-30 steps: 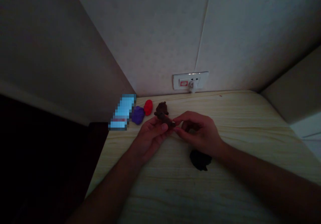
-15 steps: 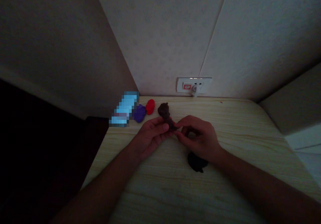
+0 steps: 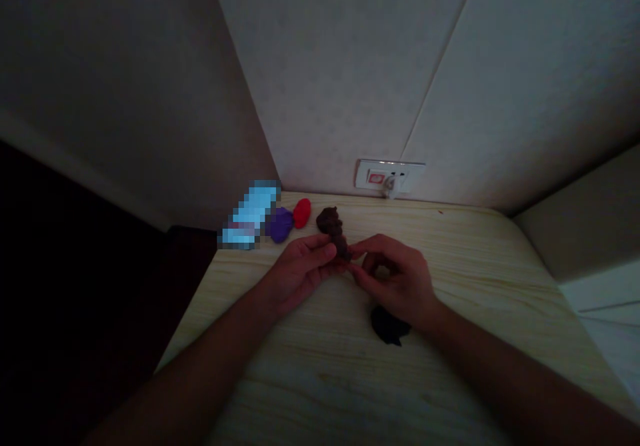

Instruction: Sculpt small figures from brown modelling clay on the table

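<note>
A lumpy dark brown modelling-clay figure (image 3: 339, 241) rises from the fingers of my left hand (image 3: 303, 269), its rounded, knobbly top leaning up and left. The left thumb presses its side, with the fingers underneath. At the figure's lower right end, the thumb and forefinger of my right hand (image 3: 395, 276) pinch in from the side; its other fingers are curled. A black clay-like lump (image 3: 389, 326) lies on the table just below my right hand, partly covered by it.
A purple lump (image 3: 281, 225) and a red lump (image 3: 302, 213) touch at the back left of the wood-grain table (image 3: 310, 366). Beside them lies a pixelated, bright phone-like slab (image 3: 250, 216). A wall socket (image 3: 389, 176) with something plugged in sits just above the back edge.
The view has shifted slightly. Both hands keep their hold on the brown clay figure, with the right fingertips still at its lower end. The lumps on the table stay put.
</note>
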Demonstrator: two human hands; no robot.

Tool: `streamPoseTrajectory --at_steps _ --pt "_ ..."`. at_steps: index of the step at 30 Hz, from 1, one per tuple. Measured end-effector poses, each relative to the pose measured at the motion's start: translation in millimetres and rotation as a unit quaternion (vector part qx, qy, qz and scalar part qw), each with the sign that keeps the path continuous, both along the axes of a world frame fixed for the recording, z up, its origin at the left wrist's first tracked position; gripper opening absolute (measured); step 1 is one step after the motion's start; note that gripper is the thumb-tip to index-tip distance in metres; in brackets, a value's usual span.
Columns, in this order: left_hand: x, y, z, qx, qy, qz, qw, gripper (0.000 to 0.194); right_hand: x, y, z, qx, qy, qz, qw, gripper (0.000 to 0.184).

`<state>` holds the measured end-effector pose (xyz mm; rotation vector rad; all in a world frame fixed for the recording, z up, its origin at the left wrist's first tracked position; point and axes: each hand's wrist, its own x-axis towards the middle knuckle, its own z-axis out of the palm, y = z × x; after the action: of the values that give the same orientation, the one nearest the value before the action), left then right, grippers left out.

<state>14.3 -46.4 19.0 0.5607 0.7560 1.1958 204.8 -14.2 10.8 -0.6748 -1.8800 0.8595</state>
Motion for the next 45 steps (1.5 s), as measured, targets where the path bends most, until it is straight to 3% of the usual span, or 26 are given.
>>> streamPoseTrajectory --at_steps 7,14,45 --pt "0.3 -1.1 0.3 0.005 -0.012 -0.015 1.000 0.034 1.2 1.1 5.0 0.080 -0.006 -0.009 0.997 0.016" --pt "1.4 -0.7 0.3 0.012 -0.013 -0.018 1.000 0.029 0.4 1.7 7.3 0.100 0.003 0.001 0.995 0.016" --pt "-0.9 -0.2 -3.2 -0.006 0.045 -0.035 0.998 0.036 3.4 0.1 7.1 0.086 -0.019 -0.012 0.996 0.015"
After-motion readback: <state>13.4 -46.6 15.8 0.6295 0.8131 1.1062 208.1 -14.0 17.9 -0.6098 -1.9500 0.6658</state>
